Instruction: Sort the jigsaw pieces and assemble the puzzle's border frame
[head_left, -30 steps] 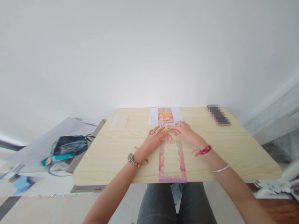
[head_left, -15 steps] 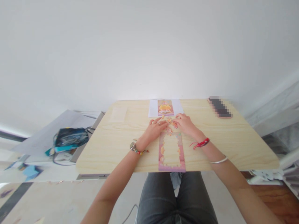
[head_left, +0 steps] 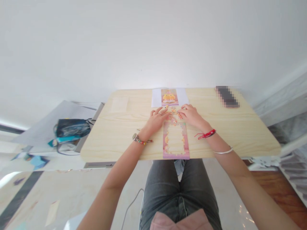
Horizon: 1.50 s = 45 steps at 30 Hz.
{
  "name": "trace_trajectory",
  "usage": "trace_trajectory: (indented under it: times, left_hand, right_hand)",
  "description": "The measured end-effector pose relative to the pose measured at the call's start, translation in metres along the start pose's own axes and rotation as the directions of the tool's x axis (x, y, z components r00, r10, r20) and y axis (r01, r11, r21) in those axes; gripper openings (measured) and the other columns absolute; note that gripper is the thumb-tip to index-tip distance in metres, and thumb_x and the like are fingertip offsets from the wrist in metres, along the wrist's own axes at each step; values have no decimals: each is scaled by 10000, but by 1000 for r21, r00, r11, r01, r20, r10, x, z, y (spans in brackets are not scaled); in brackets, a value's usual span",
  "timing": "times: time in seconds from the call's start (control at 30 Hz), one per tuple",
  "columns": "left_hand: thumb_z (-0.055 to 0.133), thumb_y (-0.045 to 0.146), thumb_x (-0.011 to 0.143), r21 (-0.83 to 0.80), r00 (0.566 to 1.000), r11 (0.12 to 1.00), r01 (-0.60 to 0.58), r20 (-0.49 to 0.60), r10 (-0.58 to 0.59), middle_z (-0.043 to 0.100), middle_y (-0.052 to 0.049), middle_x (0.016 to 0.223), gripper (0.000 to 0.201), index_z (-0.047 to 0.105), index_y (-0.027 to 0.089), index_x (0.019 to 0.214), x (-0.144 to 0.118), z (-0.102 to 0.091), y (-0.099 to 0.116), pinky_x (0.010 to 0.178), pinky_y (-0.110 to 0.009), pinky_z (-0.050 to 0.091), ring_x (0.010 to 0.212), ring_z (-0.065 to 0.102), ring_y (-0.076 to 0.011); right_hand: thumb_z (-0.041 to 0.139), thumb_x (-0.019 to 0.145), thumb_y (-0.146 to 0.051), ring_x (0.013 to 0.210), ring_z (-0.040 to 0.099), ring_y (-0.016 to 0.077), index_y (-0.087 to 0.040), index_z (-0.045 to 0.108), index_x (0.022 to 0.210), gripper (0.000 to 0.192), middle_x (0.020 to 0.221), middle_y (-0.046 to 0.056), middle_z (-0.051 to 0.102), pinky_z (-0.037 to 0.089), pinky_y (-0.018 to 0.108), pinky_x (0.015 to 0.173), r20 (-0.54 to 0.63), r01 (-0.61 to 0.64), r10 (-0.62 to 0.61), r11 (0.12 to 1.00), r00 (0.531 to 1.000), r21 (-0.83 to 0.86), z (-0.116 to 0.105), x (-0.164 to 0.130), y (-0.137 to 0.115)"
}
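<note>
A small heap of jigsaw puzzle pieces [head_left: 173,120], orange, pink and yellow, lies spread on the table between my hands. My left hand [head_left: 157,120] rests at the left of the heap, its fingers stretched apart and the fingertips touching pieces. From the other side my right hand [head_left: 191,115] reaches in, fingers loosely bent and apart, tips at the pieces. Just below the heap lies a pink puzzle border [head_left: 176,156] whose middle shows bare wood. Behind the pieces is a white sheet [head_left: 156,98] bearing a picture [head_left: 169,98] of yellow characters.
The pale wooden table [head_left: 240,137] stands against a white wall. A phone [head_left: 227,96] lies at its back right, a translucent sheet [head_left: 119,104] at its back left. On a lower surface to the left sits a dark bag [head_left: 72,127] with cables.
The view has tilted down, so the table sits higher in the picture. Both hands stay at the pieces, with small finger movements; the right fingers have shifted slightly among them.
</note>
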<state>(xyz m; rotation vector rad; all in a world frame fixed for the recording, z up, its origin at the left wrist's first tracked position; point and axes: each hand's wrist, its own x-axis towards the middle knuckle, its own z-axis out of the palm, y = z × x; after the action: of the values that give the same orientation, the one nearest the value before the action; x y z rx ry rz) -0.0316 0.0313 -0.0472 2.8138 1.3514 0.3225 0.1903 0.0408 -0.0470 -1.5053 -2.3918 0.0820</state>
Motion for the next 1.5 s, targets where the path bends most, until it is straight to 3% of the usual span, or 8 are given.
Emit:
trace_trajectory:
  times: [0.27, 0.43, 0.57, 0.7, 1.03, 1.2, 1.37, 1.5]
  left_hand:
    - [348, 11, 814, -40, 1000, 999, 12, 14, -11, 358, -53, 1417, 544, 424, 268, 1288, -2, 3, -8, 987, -443, 292, 1298, 269, -249]
    - [340, -12, 800, -1, 1000, 1000, 9, -15, -9, 343, -57, 1418, 568, 439, 275, 1279, -13, -14, 1, 993, -458, 311, 1309, 249, -254]
    - [448, 184, 860, 36, 1000, 999, -2, -7, 3, 335, -64, 1415, 421, 457, 311, 1261, -43, -24, 21, 982, -478, 339, 1314, 239, -291]
    - [559, 363, 819, 131, 989, 982, 140, 34, -145, 306, -118, 1429, 519, 404, 289, 1309, -66, -16, 39, 969, -513, 352, 1311, 257, -340]
    - [537, 412, 828, 132, 967, 965, 225, 91, -238, 316, -141, 1423, 551, 374, 278, 1337, -72, -8, 47, 968, -502, 372, 1302, 286, -348]
    - [467, 423, 863, 102, 976, 975, 200, 72, -207, 281, -147, 1439, 532, 337, 274, 1357, -74, -7, 43, 961, -507, 378, 1316, 257, -345]
    - [485, 418, 855, 95, 981, 977, 190, 21, -193, 290, -161, 1431, 516, 377, 257, 1333, -67, -20, 35, 952, -512, 384, 1318, 244, -357]
    - [508, 373, 852, 62, 984, 983, 174, 18, -176, 294, -157, 1425, 492, 398, 258, 1317, -54, -33, 31, 951, -529, 378, 1317, 238, -363]
  right_hand:
    - [439, 877, -237, 1000, 464, 235, -197, 668, 955, 245, 1060, 103, 544, 375, 377, 852, -32, 26, -24, 997, 999, 69, -8, -1, 2]
    - [509, 843, -364, 1060, 459, 254, -236, 590, 1143, 336, 1138, 99, 524, 391, 390, 879, 51, 97, -104, 987, 993, 124, -30, -40, -17]
    - [535, 821, -400, 1071, 455, 283, -236, 450, 1292, 506, 1208, 120, 493, 387, 445, 883, 137, 51, -58, 997, 989, 55, -34, -87, -31]
    - [557, 804, -411, 1088, 441, 288, -263, 373, 1341, 587, 1267, 115, 451, 378, 452, 898, 186, 26, -32, 999, 982, 36, -26, -103, -32]
    - [536, 816, -407, 1107, 423, 282, -247, 368, 1344, 577, 1255, 114, 449, 371, 457, 921, 243, 24, -50, 994, 969, 107, -21, -96, -26]
    - [528, 828, -365, 1103, 440, 258, -225, 487, 1253, 449, 1190, 113, 484, 384, 422, 932, 150, 34, -63, 981, 987, 192, -24, -88, -19]
    - [463, 866, -224, 954, 528, 198, -204, 646, 986, 220, 995, 82, 557, 425, 345, 859, -2, 42, -42, 971, 999, 235, -32, -41, -3]
    - [479, 855, -187, 823, 546, 161, -162, 670, 800, 200, 862, 67, 580, 426, 274, 752, 82, 83, -99, 980, 992, 183, -31, 9, 7]
